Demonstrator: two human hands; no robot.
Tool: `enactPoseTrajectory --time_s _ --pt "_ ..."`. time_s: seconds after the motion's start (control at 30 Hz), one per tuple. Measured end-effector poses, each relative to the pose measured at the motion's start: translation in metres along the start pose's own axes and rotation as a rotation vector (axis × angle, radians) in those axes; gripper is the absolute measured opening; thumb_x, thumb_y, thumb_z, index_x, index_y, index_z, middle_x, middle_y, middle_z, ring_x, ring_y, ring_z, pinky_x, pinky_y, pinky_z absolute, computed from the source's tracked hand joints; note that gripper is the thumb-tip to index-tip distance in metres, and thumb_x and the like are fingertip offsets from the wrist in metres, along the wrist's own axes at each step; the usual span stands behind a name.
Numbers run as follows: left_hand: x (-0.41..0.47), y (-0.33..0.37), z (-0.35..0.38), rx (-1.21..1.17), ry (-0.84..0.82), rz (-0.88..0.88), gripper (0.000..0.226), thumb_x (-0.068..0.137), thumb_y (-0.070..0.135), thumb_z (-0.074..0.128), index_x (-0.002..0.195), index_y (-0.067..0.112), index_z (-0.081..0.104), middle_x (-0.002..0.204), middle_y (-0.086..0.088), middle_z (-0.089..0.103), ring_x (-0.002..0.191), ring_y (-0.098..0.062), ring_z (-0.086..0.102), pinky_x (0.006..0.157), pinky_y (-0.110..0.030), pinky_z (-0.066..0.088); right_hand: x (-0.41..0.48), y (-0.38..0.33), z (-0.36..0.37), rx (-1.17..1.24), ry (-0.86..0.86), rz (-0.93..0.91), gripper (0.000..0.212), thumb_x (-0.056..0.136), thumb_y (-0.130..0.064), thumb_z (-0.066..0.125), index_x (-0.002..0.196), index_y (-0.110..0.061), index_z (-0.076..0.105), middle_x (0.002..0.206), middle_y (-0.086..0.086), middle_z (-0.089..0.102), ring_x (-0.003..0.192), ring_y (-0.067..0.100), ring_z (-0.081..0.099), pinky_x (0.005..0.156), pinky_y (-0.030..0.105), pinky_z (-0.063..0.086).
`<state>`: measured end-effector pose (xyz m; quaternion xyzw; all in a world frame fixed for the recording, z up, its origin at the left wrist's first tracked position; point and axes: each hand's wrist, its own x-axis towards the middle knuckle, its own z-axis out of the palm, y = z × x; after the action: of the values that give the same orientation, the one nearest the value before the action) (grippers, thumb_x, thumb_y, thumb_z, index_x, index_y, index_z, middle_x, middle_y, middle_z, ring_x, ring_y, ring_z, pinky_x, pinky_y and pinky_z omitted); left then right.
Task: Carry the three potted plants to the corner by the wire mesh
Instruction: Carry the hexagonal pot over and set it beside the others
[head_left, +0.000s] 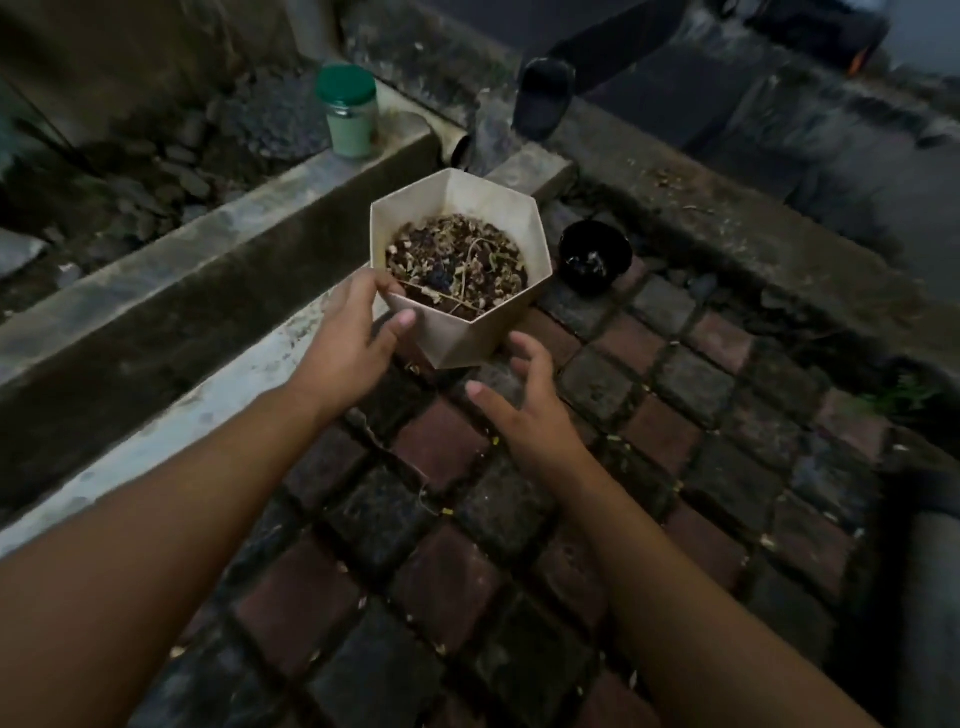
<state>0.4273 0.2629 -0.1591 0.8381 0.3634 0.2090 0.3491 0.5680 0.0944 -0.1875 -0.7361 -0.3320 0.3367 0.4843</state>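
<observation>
Beige hexagonal plastic pot (457, 270), filled with dark soil, dry leaf bits and a withered stem, sits centre frame at the near end of the paved floor's far corner, just beside the concrete ledge (171, 291) on its left. Whether its base rests on the floor or is slightly lifted: cannot tell. Left hand (353, 338) has hold of the pot's near-left rim, thumb over the edge, fingers (397, 325) against the outer wall. Right hand (524, 405) is apart from the pot, just below its near-right corner, fingers spread open, holding nothing.

Small round black pot (595, 257) stands right of the beige pot, near but not touching, narrow gap between them. Green-lidded clear jar (350, 111) stands upright on the ledge, farther back and left. Concrete ledge runs diagonally along the left edge; a low stone kerb (727, 223) closes the right and far sides, forming a corner behind both pots. Red and grey brick paving (467, 545) between the forearms and toward the viewer is open. Dark shoe and trouser leg (545, 96) of another person beyond the kerb, top centre. Frame is dim and a bit blurred.
</observation>
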Motion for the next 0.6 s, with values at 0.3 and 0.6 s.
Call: enactPoseTrajectory --time_s 0.3,0.6 --pt "0.008 0.004 -0.003 -0.156 0.108 -0.027 0.013 0.095 0.008 0.072 0.09 0.016 0.062 0.086 0.006 0.066 0.082 -0.008 0.06 0.072 -0.024 0.047 0.046 -0.009 -0.006 0.238 0.038 -0.086 0.13 0.063 -0.062 0.088 0.161 -0.035 0.007 0.163 0.003 0.037 0.145 0.022 0.044 0.118 0.05 0.042" --pt "-0.048 -0.002 0.004 -0.36 0.197 -0.017 0.035 0.096 -0.005 0.066 0.078 0.025 0.058 0.083 -0.003 0.064 0.087 -0.023 0.06 0.088 -0.05 0.056 0.006 0.013 0.014 0.364 0.116 -0.212 0.121 0.064 -0.053 0.09 0.161 -0.03 0.022 0.165 -0.002 0.034 0.151 0.021 0.036 0.121 0.051 0.038"
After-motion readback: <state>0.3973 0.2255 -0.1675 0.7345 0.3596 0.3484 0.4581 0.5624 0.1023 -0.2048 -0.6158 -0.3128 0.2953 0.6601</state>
